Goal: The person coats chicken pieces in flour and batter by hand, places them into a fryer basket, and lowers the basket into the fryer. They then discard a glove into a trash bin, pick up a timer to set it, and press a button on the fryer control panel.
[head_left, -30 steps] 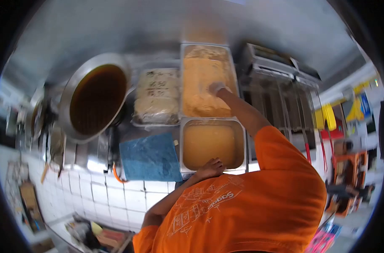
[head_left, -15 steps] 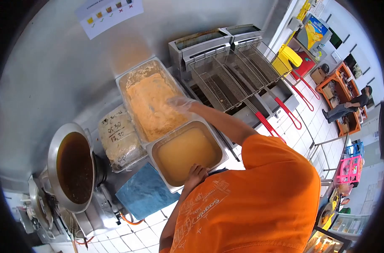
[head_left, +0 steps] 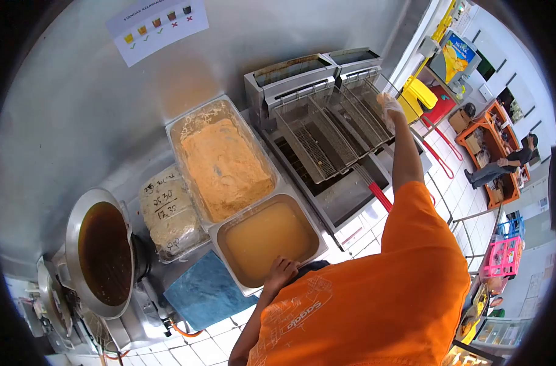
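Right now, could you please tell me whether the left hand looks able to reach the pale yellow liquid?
Probably yes: the left hand is at the near rim of the pan, and the pale yellow liquid lies uncovered just beyond it, with nothing visible in between.

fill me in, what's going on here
A person in an orange shirt has the gloved right grip stretched out at the fryer baskets; it seems to hold a small coated piece, too small to name. The left grip is at the near edge of a pan of yellowish liquid. Beside that pan, a tray of orange powder lies untouched, as does the bowl of dark liquid at left.
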The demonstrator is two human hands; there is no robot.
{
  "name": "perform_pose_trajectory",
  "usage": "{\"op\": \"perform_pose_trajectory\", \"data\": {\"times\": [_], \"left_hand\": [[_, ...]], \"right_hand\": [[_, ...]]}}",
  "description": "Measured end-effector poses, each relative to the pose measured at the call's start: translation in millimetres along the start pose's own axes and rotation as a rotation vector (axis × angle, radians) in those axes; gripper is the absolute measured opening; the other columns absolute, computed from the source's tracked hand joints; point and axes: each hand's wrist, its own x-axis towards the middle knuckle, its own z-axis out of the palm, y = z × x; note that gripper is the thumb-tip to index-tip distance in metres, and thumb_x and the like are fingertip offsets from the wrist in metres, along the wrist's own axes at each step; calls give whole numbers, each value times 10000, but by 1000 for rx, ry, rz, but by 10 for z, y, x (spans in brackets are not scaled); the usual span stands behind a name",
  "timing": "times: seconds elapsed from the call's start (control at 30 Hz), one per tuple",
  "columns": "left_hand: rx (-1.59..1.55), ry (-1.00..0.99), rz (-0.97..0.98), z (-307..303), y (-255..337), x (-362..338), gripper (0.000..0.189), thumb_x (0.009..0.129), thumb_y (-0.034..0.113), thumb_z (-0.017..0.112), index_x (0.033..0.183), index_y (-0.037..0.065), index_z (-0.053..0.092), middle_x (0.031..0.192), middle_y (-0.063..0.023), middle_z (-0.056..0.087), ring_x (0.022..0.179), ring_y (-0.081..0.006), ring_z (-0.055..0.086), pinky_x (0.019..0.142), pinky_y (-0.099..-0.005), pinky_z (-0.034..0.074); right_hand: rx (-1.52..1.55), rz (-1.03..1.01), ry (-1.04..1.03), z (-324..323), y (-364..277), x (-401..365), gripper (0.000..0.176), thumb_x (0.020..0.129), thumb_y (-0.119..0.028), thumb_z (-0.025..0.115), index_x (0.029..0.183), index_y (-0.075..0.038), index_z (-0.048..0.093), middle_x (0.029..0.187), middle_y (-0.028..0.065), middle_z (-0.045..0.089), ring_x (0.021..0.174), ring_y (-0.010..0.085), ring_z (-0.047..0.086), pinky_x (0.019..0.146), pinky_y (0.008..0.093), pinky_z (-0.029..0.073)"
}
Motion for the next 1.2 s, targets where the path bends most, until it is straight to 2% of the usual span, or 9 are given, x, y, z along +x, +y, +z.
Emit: {"op": "perform_pose_trajectory", "data": {"times": [0.23, 0.37, 0.53, 0.6, 0.67, 0.73, 0.87, 0.97, 1.2], "left_hand": [[23, -37, 8, 45, -39, -41, 151, 774, 99, 690, 917, 76, 646, 844, -61, 585, 858, -266, 557, 793, -387, 488], [91, -14, 0, -73, 41, -2, 168, 799, 124, 678, 950, 58, 646, 859, -66, 592, 890, -273, 563, 833, -397, 486], [99, -46, -42, 5, 11, -101, 195, 815, 153, 675, 985, 61, 652, 891, -61, 600, 950, -258, 569, 892, -381, 486], [97, -33, -46, 26, 4, -100, 200, 815, 162, 676, 989, 64, 654, 913, -55, 602, 969, -245, 566, 901, -369, 486], [109, 25, -15, 25, -4, -95, 204, 811, 169, 678, 988, 69, 656, 935, -46, 604, 983, -230, 560, 898, -356, 487], [157, 32, 6, -14, 33, -95, 203, 809, 171, 675, 986, 73, 658, 950, -37, 605, 994, -222, 556, 895, -347, 488], [245, 10, 3, -99, 77, -86, 210, 817, 183, 658, 1001, 81, 655, 946, -26, 607, 1006, -216, 551, 901, -337, 482], [186, -31, -3, -120, 68, -93, 228, 818, 184, 645, 1024, 86, 647, 962, -31, 603, 1023, -219, 544, 916, -338, 470], [119, 22, 39, 39, -30, -140, 211, 792, 175, 644, 985, 94, 624, 970, -43, 578, 1031, -228, 530, 902, -354, 457]], "right_hand": [[136, 153, -34, -419, -444, 101, 479, 953, -485, 491, 1188, -75, 571, 1099, 197, 649, 1028, 359, 636, 936, 457, 463], [995, 234, -417, -1339, -2502, -555, 312, 913, -366, 629, 1074, -100, 647, 999, 24, 662, 756, 176, 571, 728, 328, 494], [1501, -337, -904, -1046, -4137, -1382, 321, 904, -292, 652, 1149, -85, 646, 1077, 26, 666, 906, 141, 608, 781, 300, 504], [1355, -396, -1033, -745, -4743, -1723, 359, 897, -246, 675, 1201, -62, 625, 1145, 22, 660, 992, 136, 601, 823, 297, 497], [366, -1039, -750, -402, -5300, -2013, 398, 910, -241, 655, 1258, -57, 595, 1220, 45, 642, 1118, 181, 580, 895, 320, 486], [-167, -1402, -516, 278, -5699, -2252, 464, 926, -257, 630, 1346, -84, 536, 1242, 92, 631, 1165, 242, 567, 933, 344, 473], [342, -880, -523, 632, -5990, -2576, 454, 879, -321, 645, 1291, -137, 591, 1079, 133, 684, 1009, 315, 640, 891, 400, 505], [207, -927, -546, 435, -6118, -2557, 519, 948, -367, 565, 1385, -96, 493, 1071, 183, 662, 970, 320, 635, 868, 406, 495], [-172, -1133, -888, 427, -6279, -2390, 405, 931, -288, 571, 1287, -96, 591, 1224, 159, 635, 1048, 321, 622, 891, 398, 495]]}}
